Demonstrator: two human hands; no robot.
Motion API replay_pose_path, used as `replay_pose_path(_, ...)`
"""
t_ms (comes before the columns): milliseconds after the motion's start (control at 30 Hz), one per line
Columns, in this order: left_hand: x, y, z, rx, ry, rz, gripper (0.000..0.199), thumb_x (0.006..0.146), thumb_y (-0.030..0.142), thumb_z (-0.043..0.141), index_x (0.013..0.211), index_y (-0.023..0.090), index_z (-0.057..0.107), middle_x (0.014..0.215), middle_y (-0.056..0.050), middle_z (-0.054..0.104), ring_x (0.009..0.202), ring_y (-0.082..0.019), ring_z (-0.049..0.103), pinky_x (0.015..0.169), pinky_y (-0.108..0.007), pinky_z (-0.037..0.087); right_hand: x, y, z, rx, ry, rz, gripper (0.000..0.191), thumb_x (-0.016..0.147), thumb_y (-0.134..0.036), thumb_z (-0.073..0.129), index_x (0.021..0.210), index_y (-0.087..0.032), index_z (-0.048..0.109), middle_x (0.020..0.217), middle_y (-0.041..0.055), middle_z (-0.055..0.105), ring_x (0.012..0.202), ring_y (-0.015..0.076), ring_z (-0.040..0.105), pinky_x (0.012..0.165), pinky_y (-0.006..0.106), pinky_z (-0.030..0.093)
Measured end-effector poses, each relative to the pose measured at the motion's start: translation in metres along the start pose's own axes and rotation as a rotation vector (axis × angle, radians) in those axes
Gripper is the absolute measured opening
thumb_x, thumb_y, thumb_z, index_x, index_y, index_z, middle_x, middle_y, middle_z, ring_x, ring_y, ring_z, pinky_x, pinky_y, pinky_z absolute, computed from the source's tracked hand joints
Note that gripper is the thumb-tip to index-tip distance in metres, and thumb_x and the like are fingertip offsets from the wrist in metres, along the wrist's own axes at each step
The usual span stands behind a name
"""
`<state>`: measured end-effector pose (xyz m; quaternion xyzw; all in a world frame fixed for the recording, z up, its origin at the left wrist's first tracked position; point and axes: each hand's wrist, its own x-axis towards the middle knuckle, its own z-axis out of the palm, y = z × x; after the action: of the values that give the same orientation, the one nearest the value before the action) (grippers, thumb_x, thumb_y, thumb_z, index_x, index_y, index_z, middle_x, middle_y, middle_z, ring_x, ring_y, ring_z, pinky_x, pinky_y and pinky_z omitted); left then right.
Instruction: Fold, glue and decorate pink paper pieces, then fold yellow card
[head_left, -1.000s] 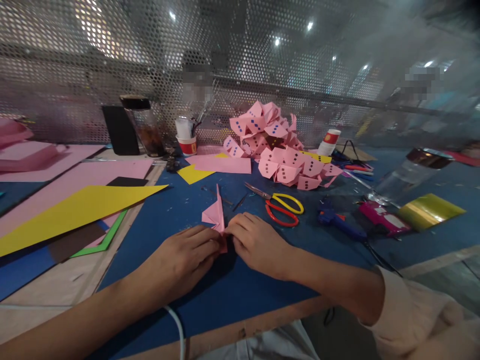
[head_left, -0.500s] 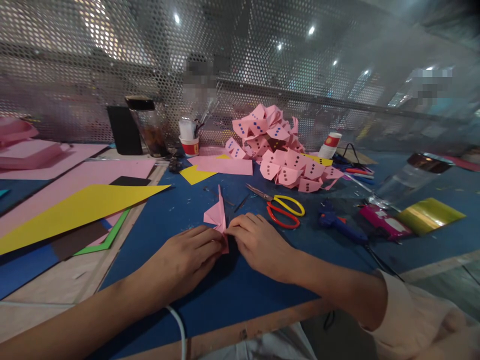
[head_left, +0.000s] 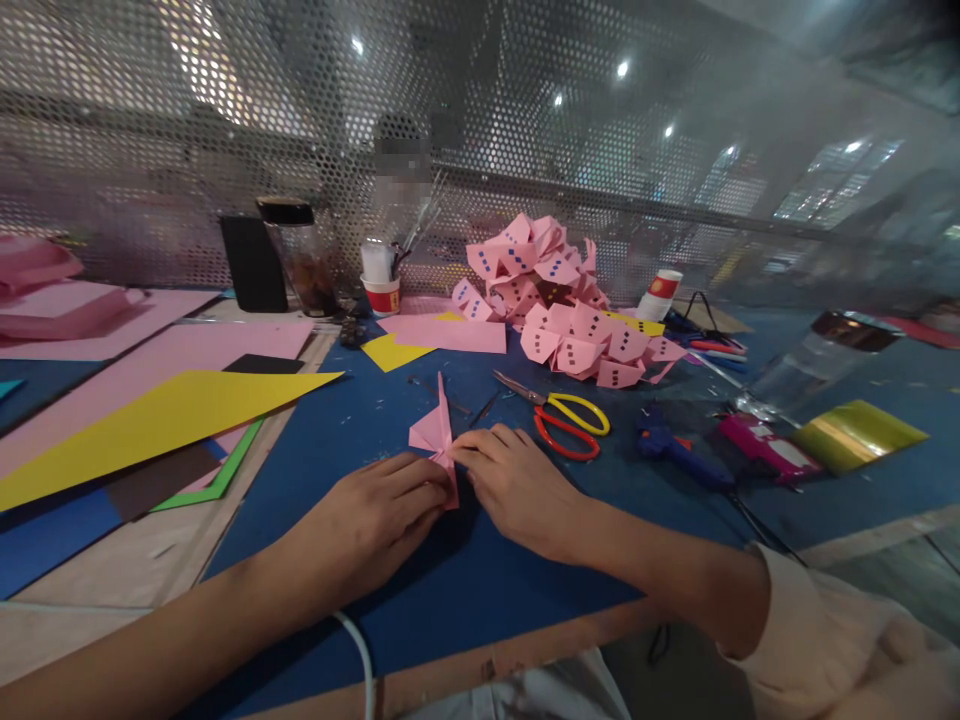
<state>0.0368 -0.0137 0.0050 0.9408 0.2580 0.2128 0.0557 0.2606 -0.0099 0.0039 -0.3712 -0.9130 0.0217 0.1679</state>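
Note:
A folded piece of pink paper, with a narrow upright point and a fan-like flap on its left, lies on the blue table mat between my hands. My left hand is closed on its lower left part, the fingertips covering some of the folds. From the right, the closed fingers of my right hand pinch the paper's right edge near its middle. Just beyond my right hand lie scissors with one yellow and one red handle, blades pointing away to the left.
Behind are pink folded pieces with printed squares, a paper cup and a lidded jar. A blue glue gun and a clear container are on the right. Coloured sheets, including a yellow sheet, cover the left.
My right fingertips have shifted slightly up along the pink paper's edge. My left hand keeps its place on the paper. The view has moved very slightly.

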Motion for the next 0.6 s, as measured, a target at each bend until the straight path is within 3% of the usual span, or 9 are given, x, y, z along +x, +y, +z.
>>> replay_pose_path(600,-0.0009,0.0003,0.0011,-0.009,-0.007,-0.018,0.019,0.097,0.015,0.047,0.103,0.019,0.065,0.104,-0.006,0.068,0.097,-0.018,0.062,0.087,-0.031,0.05,0.0082,0.0042,0.0033,-0.032,0.005,0.018,0.03,0.1,-0.019,0.043,0.129,-0.017,0.053,0.131,0.0078,0.057,0.101,0.0241,0.048,0.086,0.042,0.042)
